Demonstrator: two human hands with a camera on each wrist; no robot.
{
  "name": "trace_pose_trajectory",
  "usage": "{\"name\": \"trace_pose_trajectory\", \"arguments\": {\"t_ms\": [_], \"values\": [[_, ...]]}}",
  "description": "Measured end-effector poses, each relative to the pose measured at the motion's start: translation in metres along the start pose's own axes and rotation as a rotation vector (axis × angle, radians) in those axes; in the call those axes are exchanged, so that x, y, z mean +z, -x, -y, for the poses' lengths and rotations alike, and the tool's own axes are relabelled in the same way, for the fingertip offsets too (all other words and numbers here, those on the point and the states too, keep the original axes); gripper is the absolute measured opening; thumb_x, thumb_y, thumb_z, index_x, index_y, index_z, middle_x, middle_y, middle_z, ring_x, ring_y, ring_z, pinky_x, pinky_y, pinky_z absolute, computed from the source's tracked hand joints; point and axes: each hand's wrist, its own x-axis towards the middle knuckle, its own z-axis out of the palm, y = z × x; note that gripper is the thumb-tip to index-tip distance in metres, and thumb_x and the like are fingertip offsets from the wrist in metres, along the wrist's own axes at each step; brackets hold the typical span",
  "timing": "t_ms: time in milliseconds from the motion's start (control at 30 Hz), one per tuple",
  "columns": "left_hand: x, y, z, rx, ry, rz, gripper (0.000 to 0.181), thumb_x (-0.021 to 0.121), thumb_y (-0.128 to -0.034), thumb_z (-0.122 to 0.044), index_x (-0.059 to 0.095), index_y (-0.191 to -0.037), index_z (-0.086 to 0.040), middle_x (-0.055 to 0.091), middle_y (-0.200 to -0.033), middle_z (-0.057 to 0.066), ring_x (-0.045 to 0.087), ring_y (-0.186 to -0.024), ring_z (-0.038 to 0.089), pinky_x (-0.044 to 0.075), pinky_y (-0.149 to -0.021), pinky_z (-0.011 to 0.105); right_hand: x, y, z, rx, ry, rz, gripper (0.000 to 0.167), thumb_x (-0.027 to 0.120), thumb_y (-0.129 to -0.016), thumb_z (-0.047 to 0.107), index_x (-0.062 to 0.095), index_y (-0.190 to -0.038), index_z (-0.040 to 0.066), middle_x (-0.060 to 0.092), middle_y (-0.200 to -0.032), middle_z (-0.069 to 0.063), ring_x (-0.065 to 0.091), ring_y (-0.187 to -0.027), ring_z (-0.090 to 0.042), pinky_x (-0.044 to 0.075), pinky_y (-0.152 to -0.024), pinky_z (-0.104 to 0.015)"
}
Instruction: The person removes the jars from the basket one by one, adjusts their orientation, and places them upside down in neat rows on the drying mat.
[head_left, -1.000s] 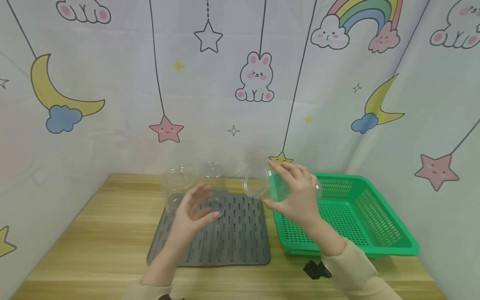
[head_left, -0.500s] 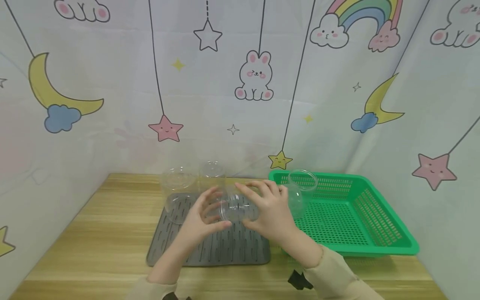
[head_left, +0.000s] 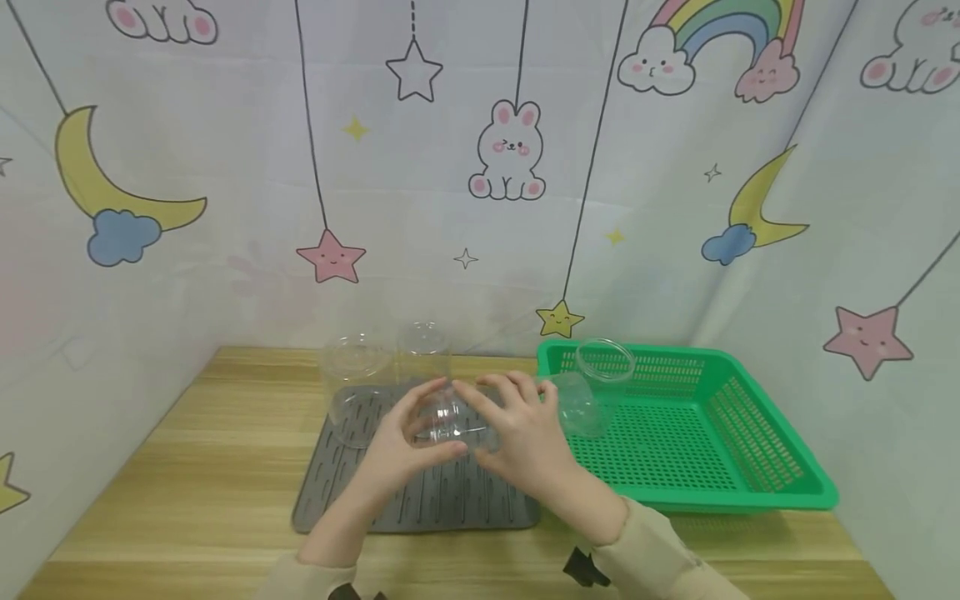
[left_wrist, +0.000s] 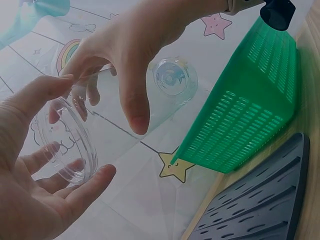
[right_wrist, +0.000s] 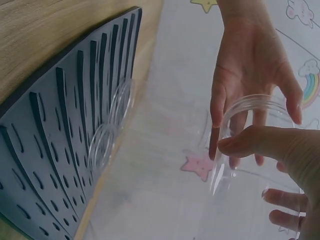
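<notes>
A clear jar (head_left: 448, 419) is held sideways above the grey mat (head_left: 465, 500). My right hand (head_left: 528, 429) grips its side, the thumb below and the fingers over it. Around the mouth end are the curved fingers and thumb of my left hand (head_left: 397, 442). In the left wrist view the jar's double-ringed rim (left_wrist: 80, 142) lies between the left thumb and fingers, and its round base (left_wrist: 172, 77) points away. The right wrist view shows the left hand (right_wrist: 250, 75) palm up at the rim (right_wrist: 255, 101).
Two clear jars (head_left: 356, 392) (head_left: 424, 346) stand at the mat's left and back. The green basket (head_left: 780, 500) is on the right, with another clear jar's rim (head_left: 606, 360) at its back left corner. A patterned curtain (head_left: 420, 183) hangs behind the wooden table (head_left: 172, 467).
My right hand has carried the jar left and down from beside the basket, bringing its mouth between the fingers of my left hand. The left hand has shifted slightly right.
</notes>
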Motion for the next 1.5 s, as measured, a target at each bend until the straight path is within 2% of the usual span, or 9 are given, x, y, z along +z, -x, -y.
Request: {"name": "trace_pose_trajectory", "arguments": {"t_ms": [267,567,767,933,1033,1167,1367,1433,1500], "values": [[-0.001,-0.001,0.0,-0.018,-0.001,-0.022,0.073,0.078,-0.0815,-0.017,0.042,-0.144,-0.014,0.04,-0.151,0.016,0.043,-0.134,0.045,0.049,-0.102,0.056,0.001,0.0,0.003,0.007,-0.006,0.004,0.092,0.095,-0.054,0.027,0.056,-0.137,0.022,0.059,-0.123,-0.006,0.049,-0.114,-0.028,0.037,-0.084,-0.048],[-0.001,-0.002,0.003,-0.051,0.021,-0.048,0.074,0.078,-0.0816,-0.018,0.041,-0.145,-0.021,0.035,-0.153,0.015,0.039,-0.136,0.046,0.047,-0.102,0.062,0.003,-0.001,0.005,0.025,-0.018,-0.015,0.096,0.096,-0.054,0.027,0.053,-0.14,0.021,0.059,-0.128,-0.006,0.048,-0.119,-0.029,0.035,-0.085,-0.048],[-0.003,-0.002,0.001,-0.039,0.016,-0.041,0.075,0.077,-0.0818,-0.017,0.039,-0.146,-0.017,0.033,-0.153,0.018,0.037,-0.137,0.049,0.044,-0.102,0.066,0.002,-0.001,0.005,-0.005,-0.018,-0.036,0.094,0.095,-0.056,0.027,0.053,-0.14,0.02,0.057,-0.133,-0.005,0.046,-0.123,-0.026,0.036,-0.086,-0.048],[-0.006,-0.003,-0.003,-0.029,0.015,-0.04,0.074,0.076,-0.0827,-0.014,0.038,-0.146,-0.014,0.036,-0.151,0.017,0.04,-0.136,0.046,0.047,-0.102,0.061,-0.001,-0.001,0.002,-0.022,-0.088,-0.071,0.094,0.096,-0.054,0.027,0.053,-0.138,0.017,0.054,-0.136,-0.005,0.044,-0.127,-0.028,0.038,-0.089,-0.05],[-0.008,-0.003,-0.006,-0.015,0.025,-0.051,0.074,0.075,-0.0826,-0.011,0.038,-0.147,-0.01,0.04,-0.15,0.016,0.041,-0.136,0.046,0.048,-0.101,0.059,-0.004,0.001,-0.001,-0.026,-0.159,-0.141,0.093,0.097,-0.053,0.027,0.054,-0.134,0.014,0.055,-0.134,-0.006,0.045,-0.126,-0.03,0.038,-0.089,-0.052],[-0.01,-0.003,-0.01,0.002,0.065,-0.077,0.074,0.075,-0.0816,-0.006,0.039,-0.146,-0.009,0.042,-0.15,0.015,0.044,-0.135,0.041,0.05,-0.102,0.053,-0.005,0.006,-0.011,-0.027,-0.246,-0.306,0.084,0.095,-0.055,0.025,0.057,-0.127,0.009,0.059,-0.129,-0.01,0.047,-0.123,-0.033,0.036,-0.089,-0.052],[-0.014,-0.003,-0.012,0.041,0.138,-0.128,0.074,0.073,-0.0789,0.003,0.04,-0.144,-0.008,0.046,-0.146,0.009,0.05,-0.131,0.031,0.056,-0.095,0.035,-0.003,0.016,-0.025,0.035,-0.344,-0.495,0.065,0.076,-0.083,0.042,0.055,-0.129,0.0,0.055,-0.138,-0.012,0.039,-0.137,-0.031,0.032,-0.102,-0.053],[-0.015,-0.003,-0.011,0.058,0.153,-0.139,0.075,0.073,-0.0784,0.005,0.04,-0.144,-0.008,0.048,-0.144,0.003,0.053,-0.128,0.023,0.056,-0.093,0.033,-0.001,0.019,-0.028,0.067,-0.365,-0.534,0.067,0.068,-0.088,0.047,0.053,-0.131,-0.002,0.051,-0.143,-0.014,0.036,-0.141,-0.03,0.029,-0.11,-0.051],[-0.016,-0.002,-0.011,0.082,0.168,-0.148,0.075,0.072,-0.078,0.007,0.039,-0.144,-0.007,0.05,-0.14,0.0,0.055,-0.126,0.016,0.056,-0.094,0.032,0.0,0.023,-0.03,0.107,-0.399,-0.552,0.073,0.068,-0.087,0.047,0.048,-0.135,-0.004,0.045,-0.148,-0.016,0.032,-0.143,-0.031,0.026,-0.117,-0.045]]}}
